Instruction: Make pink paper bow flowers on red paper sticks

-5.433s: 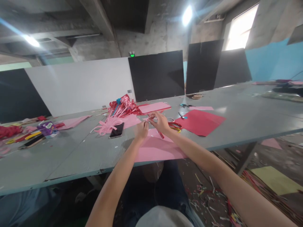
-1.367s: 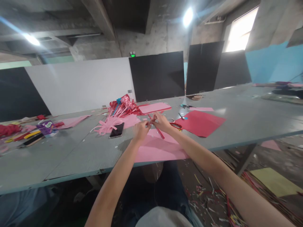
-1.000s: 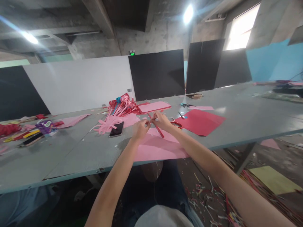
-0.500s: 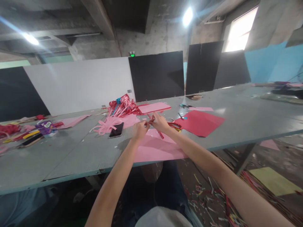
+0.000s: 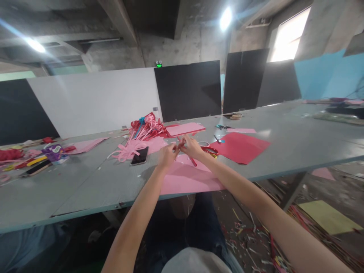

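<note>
My left hand (image 5: 169, 152) and my right hand (image 5: 191, 146) meet above a pink paper sheet (image 5: 187, 178) at the table's front edge. Fingertips of both hands are pinched together on a narrow red paper strip (image 5: 193, 162). One end of it slants out below my right hand; the part between the fingers is mostly hidden. Red-handled scissors (image 5: 210, 151) lie just right of my right hand, partly covered by it. Left of my left hand rests a smartphone (image 5: 140, 156) beside looped pink paper strips (image 5: 129, 151).
Behind the hands lie a pile of pink and red curled paper strips (image 5: 148, 127) and stacked pink sheets (image 5: 186, 129). A red sheet (image 5: 241, 147) is to the right, with a dark pen (image 5: 217, 139) at its edge. A purple packet (image 5: 53, 152) stands at left. Upright panels (image 5: 189, 91) line the back.
The hands stay in almost the same place, fingers still pinched. The red strip's upper end shows slightly less, and its lower end has shifted a little. Nothing else has visibly moved.
</note>
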{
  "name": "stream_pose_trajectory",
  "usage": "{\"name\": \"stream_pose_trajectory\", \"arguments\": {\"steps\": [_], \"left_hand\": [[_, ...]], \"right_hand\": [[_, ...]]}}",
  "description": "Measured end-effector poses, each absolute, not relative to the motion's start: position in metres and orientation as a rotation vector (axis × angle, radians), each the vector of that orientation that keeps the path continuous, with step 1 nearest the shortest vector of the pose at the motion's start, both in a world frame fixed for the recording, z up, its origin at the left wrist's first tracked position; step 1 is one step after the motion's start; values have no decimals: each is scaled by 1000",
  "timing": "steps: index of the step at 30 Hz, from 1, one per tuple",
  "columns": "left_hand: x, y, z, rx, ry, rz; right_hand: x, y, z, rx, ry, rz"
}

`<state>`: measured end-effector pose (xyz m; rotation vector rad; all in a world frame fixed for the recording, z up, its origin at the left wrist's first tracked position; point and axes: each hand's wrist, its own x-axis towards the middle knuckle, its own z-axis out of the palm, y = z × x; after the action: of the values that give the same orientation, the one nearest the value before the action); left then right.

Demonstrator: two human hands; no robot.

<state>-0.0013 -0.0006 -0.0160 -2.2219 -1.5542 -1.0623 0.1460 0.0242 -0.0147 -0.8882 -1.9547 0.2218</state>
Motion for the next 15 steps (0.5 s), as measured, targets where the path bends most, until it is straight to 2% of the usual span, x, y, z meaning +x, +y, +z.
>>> {"name": "stream_pose_trajectory", "arguments": {"steps": [7,15], "left_hand": [[0,5,-21,-2120,-1391,-1249],[3,-8,-13,-2057,-1461,-1056]], "right_hand": [[148,24,-12,-835,-1858,346],[148,24,-13,-979,-1854,223]]}}
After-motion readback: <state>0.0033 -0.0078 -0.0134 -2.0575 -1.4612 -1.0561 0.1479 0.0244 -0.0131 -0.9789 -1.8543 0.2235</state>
